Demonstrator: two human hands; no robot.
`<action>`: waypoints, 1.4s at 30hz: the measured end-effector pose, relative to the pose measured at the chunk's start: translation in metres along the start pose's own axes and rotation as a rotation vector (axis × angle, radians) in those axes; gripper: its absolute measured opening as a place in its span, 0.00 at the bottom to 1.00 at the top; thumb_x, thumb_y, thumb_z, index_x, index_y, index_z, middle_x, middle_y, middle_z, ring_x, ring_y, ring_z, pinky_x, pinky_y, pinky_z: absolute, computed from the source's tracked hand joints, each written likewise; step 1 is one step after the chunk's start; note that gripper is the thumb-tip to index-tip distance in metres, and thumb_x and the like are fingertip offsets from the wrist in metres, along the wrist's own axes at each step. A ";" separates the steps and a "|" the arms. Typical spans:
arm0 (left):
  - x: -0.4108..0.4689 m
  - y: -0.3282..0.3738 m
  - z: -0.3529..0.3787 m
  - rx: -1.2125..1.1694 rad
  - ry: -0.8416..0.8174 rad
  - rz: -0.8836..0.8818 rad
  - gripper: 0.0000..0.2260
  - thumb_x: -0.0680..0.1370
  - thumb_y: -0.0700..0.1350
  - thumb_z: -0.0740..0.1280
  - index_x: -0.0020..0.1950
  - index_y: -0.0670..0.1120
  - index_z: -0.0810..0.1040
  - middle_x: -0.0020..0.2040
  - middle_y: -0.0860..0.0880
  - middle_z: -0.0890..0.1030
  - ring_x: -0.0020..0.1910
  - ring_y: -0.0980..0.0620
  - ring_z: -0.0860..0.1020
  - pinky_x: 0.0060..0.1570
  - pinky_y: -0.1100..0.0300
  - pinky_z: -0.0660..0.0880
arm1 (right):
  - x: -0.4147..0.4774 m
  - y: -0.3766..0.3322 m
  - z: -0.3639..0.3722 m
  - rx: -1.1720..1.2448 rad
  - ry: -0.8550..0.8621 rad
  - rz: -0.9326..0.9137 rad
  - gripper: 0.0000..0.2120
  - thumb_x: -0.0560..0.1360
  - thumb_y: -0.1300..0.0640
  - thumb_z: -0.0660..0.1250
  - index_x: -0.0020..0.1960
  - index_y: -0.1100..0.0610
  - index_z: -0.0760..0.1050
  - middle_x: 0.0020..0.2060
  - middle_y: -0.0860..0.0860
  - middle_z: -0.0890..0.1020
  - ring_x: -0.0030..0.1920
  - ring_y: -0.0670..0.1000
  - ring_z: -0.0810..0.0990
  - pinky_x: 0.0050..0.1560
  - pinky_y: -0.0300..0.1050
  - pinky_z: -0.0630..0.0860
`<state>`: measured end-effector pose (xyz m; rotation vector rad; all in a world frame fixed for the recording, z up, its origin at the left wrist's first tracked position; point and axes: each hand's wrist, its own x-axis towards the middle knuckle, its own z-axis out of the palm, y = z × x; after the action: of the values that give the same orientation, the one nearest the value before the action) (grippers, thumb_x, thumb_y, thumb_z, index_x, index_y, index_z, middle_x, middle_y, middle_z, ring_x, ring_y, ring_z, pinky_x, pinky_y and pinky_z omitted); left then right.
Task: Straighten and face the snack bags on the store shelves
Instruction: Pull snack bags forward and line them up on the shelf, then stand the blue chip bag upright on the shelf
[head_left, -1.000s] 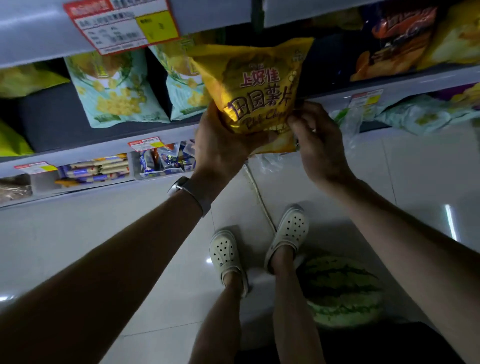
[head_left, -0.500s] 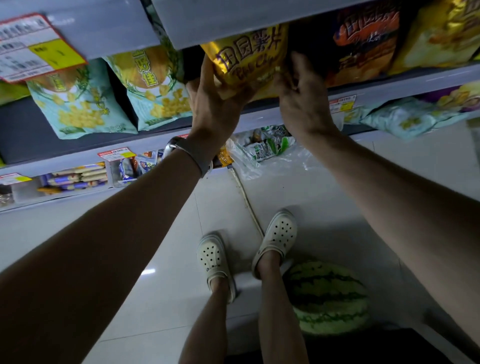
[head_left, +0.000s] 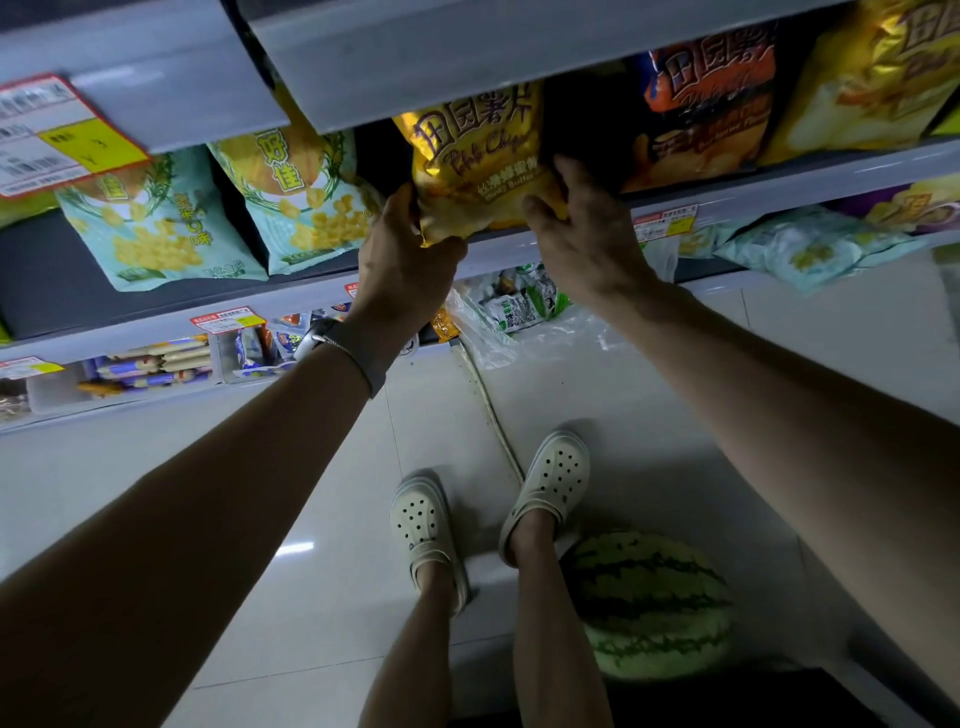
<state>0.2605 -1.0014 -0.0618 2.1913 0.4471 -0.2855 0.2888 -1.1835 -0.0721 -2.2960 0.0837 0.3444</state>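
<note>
A yellow chip bag (head_left: 478, 156) stands upright on the grey shelf (head_left: 779, 192), its top hidden under the shelf above. My left hand (head_left: 405, 254) grips its lower left corner and my right hand (head_left: 582, 234) holds its lower right edge. To its right stand an orange and dark chip bag (head_left: 711, 98) and a gold bag (head_left: 872, 78). Left of it, two pale green corn-puff bags (head_left: 306, 197) (head_left: 150, 223) lean on the same shelf.
Lower shelves hold small wrapped snacks (head_left: 150, 364), green packets (head_left: 519, 306) and pale green bags (head_left: 815, 249). Price tags (head_left: 52, 135) hang on shelf edges. A watermelon (head_left: 649, 603) lies on the tiled floor by my right foot.
Both hands carried the yellow bag from in front of the shelf up and back into the gap, then set it down lower and upright on the shelf.
</note>
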 end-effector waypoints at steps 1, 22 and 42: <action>-0.005 0.003 -0.001 0.021 -0.008 -0.017 0.26 0.69 0.52 0.71 0.66 0.50 0.79 0.58 0.49 0.84 0.53 0.41 0.83 0.52 0.46 0.81 | -0.002 0.001 -0.002 -0.040 -0.014 -0.002 0.25 0.83 0.48 0.63 0.78 0.53 0.65 0.69 0.53 0.76 0.67 0.54 0.75 0.64 0.45 0.72; -0.092 0.103 0.012 0.516 -0.427 0.288 0.27 0.82 0.52 0.69 0.79 0.45 0.71 0.74 0.41 0.73 0.70 0.36 0.74 0.64 0.40 0.76 | -0.112 0.010 -0.143 -0.626 -0.103 0.123 0.21 0.80 0.41 0.62 0.66 0.54 0.74 0.58 0.53 0.82 0.60 0.58 0.79 0.59 0.53 0.76; -0.019 0.140 0.147 -0.074 -0.029 0.088 0.34 0.73 0.56 0.76 0.75 0.45 0.71 0.67 0.44 0.80 0.66 0.42 0.78 0.62 0.51 0.77 | -0.015 0.126 -0.218 0.094 0.300 0.280 0.53 0.69 0.39 0.77 0.82 0.59 0.55 0.77 0.58 0.65 0.77 0.58 0.64 0.73 0.52 0.65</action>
<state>0.2943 -1.2012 -0.0447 2.1251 0.3387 -0.2481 0.3015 -1.4295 -0.0174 -2.2283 0.5644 0.1305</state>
